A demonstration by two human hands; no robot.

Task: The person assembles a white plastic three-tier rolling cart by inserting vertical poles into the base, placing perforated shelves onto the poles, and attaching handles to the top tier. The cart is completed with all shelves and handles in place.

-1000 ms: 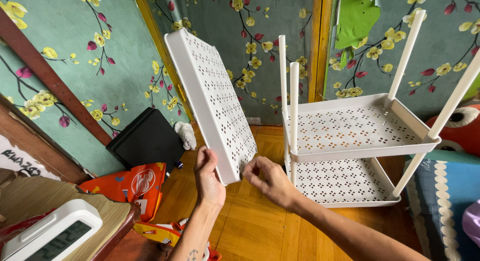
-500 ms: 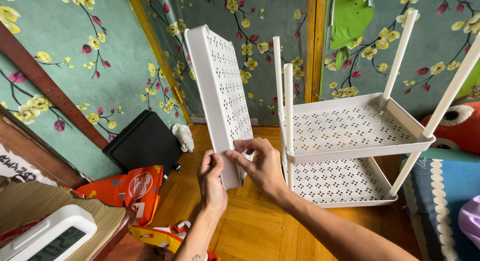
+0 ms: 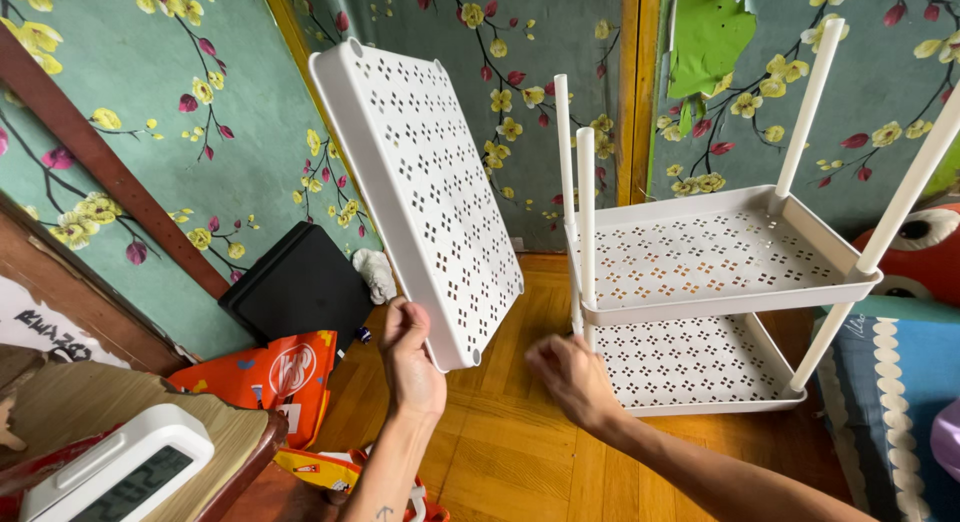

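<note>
My left hand grips the lower corner of a white perforated plastic shelf tray, which it holds up tilted, bottom side toward me. My right hand is off the tray, fingers loosely curled and holding nothing, just left of the white two-tier shelf rack. The rack stands on the wooden floor with two perforated trays joined by white poles that stick up above the upper tray.
A black flat case leans on the floral wall. An orange bag lies on the floor by a wooden table edge with a white digital clock. A blue cushion sits at the right.
My right hand has let go of the loose tray and moved right toward the rack. The left hand alone now holds the tray, which has turned its perforated face more toward me.
</note>
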